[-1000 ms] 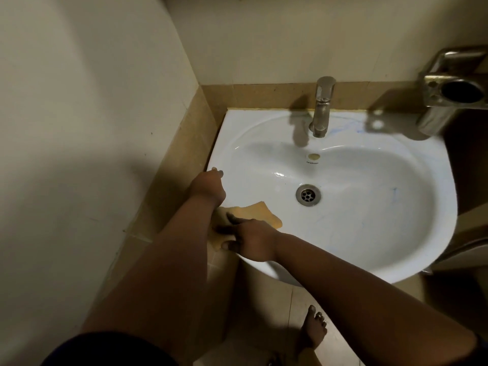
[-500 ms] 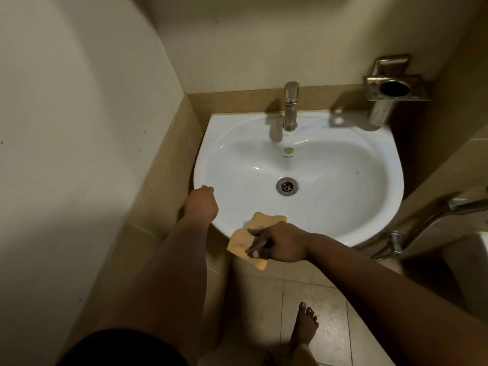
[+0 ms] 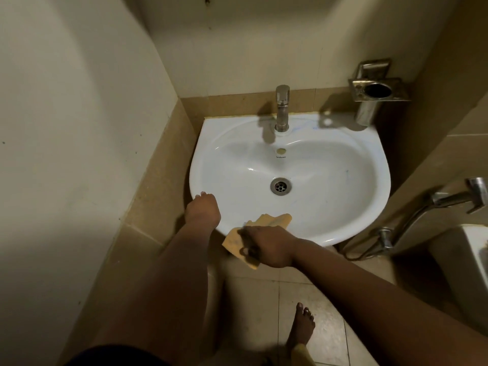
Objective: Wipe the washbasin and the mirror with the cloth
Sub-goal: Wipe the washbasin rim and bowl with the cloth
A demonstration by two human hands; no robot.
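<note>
The room was a small, dim bathroom corner: pale painted walls above a band of tan tile (image 3: 158, 180), with tan floor tiles below. Against the left wall the left hand (image 3: 203, 208) rested on the near-left rim of the white washbasin (image 3: 343, 207), its fingers curled over the edge; it seemed to be bracing the body, not carrying anything. Just to its right, the right hand (image 3: 266, 245) gripped the yellow cloth (image 3: 274, 220), which draped over the near rim, part lying inside the bowl and part hanging over the outer lip.

The step in hand looked like wiping the front rim. To do it well, the cloth should be pressed flat rather than bunched, then drawn along the curve of the lip toward the right, taking in the top and the outer face together, while the other hand keeps steadying on the rim.

The bowl held no standing water that could be seen; only the steel drain (image 3: 281, 186) sat at its bottom, with faint bluish marks on the right slope. The tap (image 3: 282, 109) stood at the back. Farther right, a wall-mounted metal tumbler holder (image 3: 377, 92) showed a dark opening, its contents not discernible. No mirror was in view.
</note>
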